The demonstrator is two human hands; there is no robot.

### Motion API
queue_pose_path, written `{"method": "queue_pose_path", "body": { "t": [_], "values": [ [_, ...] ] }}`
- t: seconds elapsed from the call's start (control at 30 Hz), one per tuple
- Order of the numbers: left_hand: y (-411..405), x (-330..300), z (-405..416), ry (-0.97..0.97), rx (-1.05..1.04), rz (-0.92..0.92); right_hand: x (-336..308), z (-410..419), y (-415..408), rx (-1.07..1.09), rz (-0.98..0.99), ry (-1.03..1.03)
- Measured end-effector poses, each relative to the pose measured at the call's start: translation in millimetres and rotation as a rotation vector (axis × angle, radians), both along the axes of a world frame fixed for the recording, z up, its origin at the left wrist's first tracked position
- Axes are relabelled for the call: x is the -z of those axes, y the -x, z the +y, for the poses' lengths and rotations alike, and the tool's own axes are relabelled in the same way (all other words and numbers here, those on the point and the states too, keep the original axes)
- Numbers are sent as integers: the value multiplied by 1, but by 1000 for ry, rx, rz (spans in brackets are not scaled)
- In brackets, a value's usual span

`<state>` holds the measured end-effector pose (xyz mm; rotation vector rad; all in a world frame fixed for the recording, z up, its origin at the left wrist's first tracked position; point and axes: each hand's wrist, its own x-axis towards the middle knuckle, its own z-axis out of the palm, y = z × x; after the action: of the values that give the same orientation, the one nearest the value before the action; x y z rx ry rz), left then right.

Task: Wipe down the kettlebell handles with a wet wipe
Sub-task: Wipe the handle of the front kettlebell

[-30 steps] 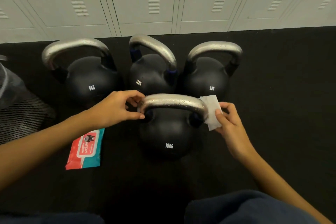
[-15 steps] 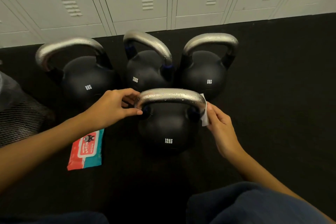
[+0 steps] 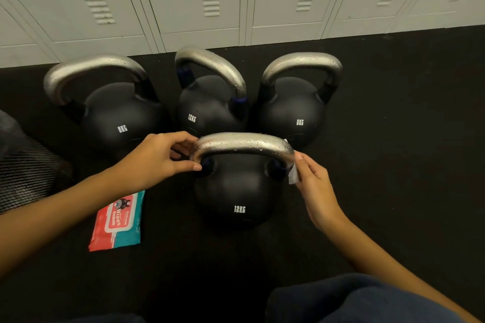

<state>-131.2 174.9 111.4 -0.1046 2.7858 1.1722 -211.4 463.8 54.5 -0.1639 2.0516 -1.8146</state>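
A black 12KG kettlebell (image 3: 237, 191) stands on the floor right in front of me, its silver handle (image 3: 244, 143) beaded with droplets. My left hand (image 3: 160, 157) pinches the handle's left end between thumb and fingers. My right hand (image 3: 315, 186) presses a white wet wipe (image 3: 293, 174) against the handle's right end; most of the wipe is hidden behind the handle and my fingers. Behind it stand three more kettlebells: an 8KG (image 3: 115, 115) at left, a 12KG (image 3: 207, 105) in the middle and an 8KG (image 3: 296, 110) at right.
A red and teal pack of wipes (image 3: 118, 220) lies flat on the black rubber floor (image 3: 406, 139) left of the near kettlebell. Grey lockers (image 3: 199, 0) line the back. A dark mesh bag (image 3: 23, 165) sits at the left edge. My knee (image 3: 354, 299) fills the bottom right.
My right hand has brought the wipe in from beside the handle and pressed it against the handle's right end. My left hand has kept its hold on the left end.
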Motion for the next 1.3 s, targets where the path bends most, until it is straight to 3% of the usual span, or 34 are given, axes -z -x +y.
{"method": "queue_pose_path", "body": {
  "t": [0.2, 0.43, 0.57, 0.8, 1.07, 1.3],
  "values": [
    [-1, 4, -1, 30, 12, 21, -10, -1, -5, -4, 101, 65],
    [-11, 18, 4, 172, 5, 171, -3, -8, -13, 22, 124, 3],
    [-16, 23, 13, 154, -38, 180, -8, -12, -17, 23, 245, 25],
    [-15, 21, 12, 135, -50, 181, 6, -4, -28, 61, 138, 77],
    [-14, 19, 12, 110, -38, 208, -15, -13, -21, 86, 333, 103],
    [-13, 19, 11, 105, -38, 205, -2, -7, -26, 139, 285, 120]
  ]
}}
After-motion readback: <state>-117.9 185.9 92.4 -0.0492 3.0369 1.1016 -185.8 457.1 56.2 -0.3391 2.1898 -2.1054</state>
